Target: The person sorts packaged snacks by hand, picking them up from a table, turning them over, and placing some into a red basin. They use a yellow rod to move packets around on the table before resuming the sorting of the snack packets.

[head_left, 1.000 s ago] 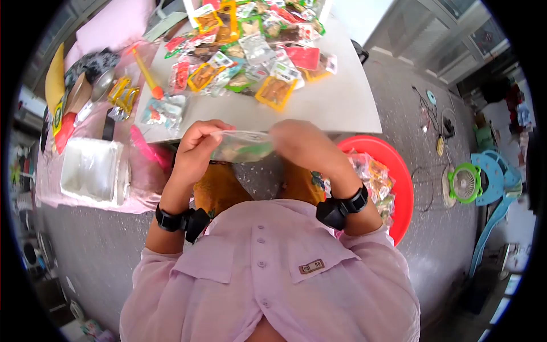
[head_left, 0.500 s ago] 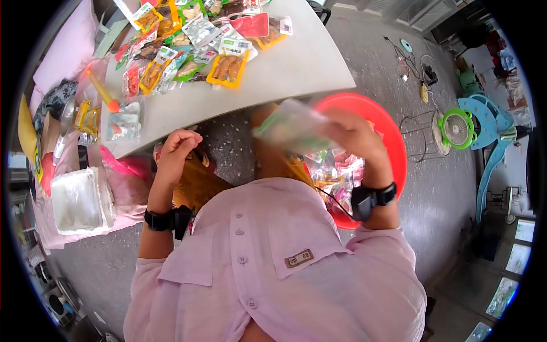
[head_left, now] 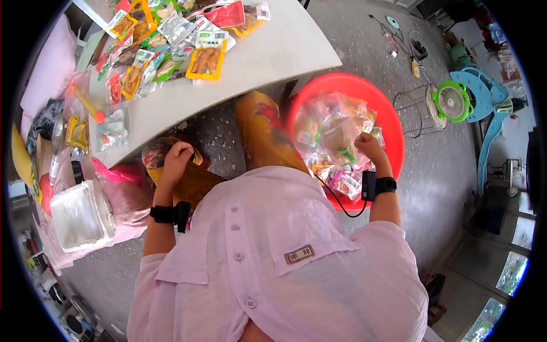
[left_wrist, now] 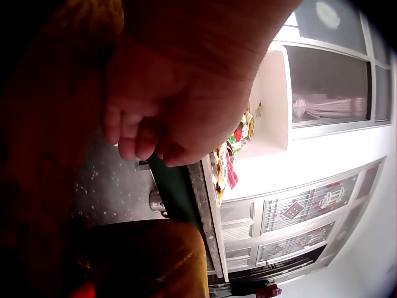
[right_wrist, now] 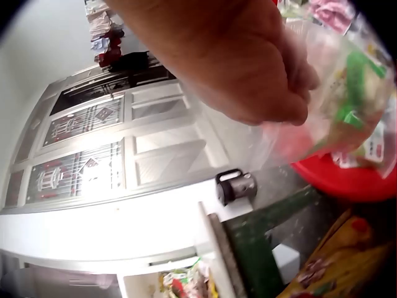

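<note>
Over the red basin [head_left: 397, 119], my right hand [head_left: 371, 149] pinches a clear plastic bag [head_left: 336, 135] by its edge. Green items show through the bag [right_wrist: 356, 93] in the right wrist view, where my right hand [right_wrist: 248, 68] has its fingers curled on the film. Colorful small packets [head_left: 345, 183] fill the basin under it. My left hand [head_left: 178, 161] hangs over the lap by the table edge, its fingers loosely curled and holding nothing. The left wrist view shows the same hand [left_wrist: 167, 99] empty.
Many packaged snacks [head_left: 206, 56] lie heaped on the white table [head_left: 285, 51]. At the left are a clear bag with small packets [head_left: 112, 134], a yellow tool with an orange end [head_left: 86, 104] and a white foam box [head_left: 82, 216]. A green fan [head_left: 452, 101] stands right.
My right hand has carried the clear bag from above the lap rightward over the red basin. My left hand has let go of the bag's edge. The head view has shifted toward the basin.
</note>
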A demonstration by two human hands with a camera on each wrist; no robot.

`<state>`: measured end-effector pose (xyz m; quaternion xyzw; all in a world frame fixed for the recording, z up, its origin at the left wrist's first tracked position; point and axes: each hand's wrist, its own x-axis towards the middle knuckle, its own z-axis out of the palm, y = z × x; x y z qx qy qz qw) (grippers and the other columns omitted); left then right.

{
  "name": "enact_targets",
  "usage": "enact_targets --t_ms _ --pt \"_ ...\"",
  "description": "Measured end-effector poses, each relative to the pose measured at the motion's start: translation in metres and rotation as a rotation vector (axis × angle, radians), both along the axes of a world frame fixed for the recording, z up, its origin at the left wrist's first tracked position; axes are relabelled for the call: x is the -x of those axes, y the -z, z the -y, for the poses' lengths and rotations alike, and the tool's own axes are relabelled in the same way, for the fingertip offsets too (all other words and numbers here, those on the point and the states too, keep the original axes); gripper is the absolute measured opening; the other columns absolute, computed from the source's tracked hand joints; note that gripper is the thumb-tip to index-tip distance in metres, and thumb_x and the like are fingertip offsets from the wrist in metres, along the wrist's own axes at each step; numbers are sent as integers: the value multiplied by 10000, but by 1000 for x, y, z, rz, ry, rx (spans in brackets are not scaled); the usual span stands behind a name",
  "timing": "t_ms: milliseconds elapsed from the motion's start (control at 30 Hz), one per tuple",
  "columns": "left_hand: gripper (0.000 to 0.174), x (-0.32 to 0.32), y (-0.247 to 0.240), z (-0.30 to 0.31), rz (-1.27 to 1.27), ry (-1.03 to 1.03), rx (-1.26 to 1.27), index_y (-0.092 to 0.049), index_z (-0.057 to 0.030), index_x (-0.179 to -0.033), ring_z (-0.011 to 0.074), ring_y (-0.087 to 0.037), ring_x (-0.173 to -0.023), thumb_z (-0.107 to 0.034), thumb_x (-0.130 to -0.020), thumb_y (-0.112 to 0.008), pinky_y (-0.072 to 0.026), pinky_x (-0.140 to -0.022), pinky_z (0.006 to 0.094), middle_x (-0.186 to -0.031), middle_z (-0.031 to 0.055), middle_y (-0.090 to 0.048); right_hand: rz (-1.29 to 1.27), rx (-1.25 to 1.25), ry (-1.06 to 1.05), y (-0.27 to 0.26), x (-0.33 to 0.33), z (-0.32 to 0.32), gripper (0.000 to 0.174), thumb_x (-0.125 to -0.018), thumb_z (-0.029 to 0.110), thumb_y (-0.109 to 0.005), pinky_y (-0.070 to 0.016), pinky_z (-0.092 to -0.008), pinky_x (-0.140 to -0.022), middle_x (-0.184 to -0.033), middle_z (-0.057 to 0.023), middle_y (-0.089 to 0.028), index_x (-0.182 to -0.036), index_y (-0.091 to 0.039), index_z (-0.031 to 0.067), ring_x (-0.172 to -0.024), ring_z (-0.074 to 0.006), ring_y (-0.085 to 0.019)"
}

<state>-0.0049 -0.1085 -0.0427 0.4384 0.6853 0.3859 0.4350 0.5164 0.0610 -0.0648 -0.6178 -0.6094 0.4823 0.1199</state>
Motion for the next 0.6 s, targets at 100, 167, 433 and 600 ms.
enact_targets --t_ms 100,167,433,600 --pt "91 -1 -1 1 -11 2 12 -515 -15 -807 97 -465 -774 -88 -770 -474 -361 -719 209 -785 23 -516 161 -135 -33 26 -8 21 122 -679 141 -548 -415 -289 -534 -607 -45 -528 -697 -517 25 -575 -120 -506" --pt "93 -1 0 1 6 1 17 -516 -16 -810 97 -465 -775 -89 -770 -474 -361 -719 209 -788 22 -517 256 -216 -43 39 -12 31 123 -689 145 -523 -419 -325 -565 -656 -111 -542 -722 -524 26 -615 -211 -528" --pt "96 1 7 4 33 0 3 -518 -18 -815 95 -465 -770 -95 -772 -482 -363 -711 208 -789 18 -519 604 -247 -140 73 -18 69 104 -714 123 -446 -424 -402 -637 -771 -146 -568 -777 -528 107 -758 -326 -546" --pt "96 2 8 5 8 -5 22 -518 -19 -814 92 -464 -760 -100 -770 -490 -366 -703 207 -785 16 -519 715 -110 -177 80 -5 71 140 -705 132 -452 -398 -385 -722 -816 -112 -585 -804 -550 145 -812 -292 -554"
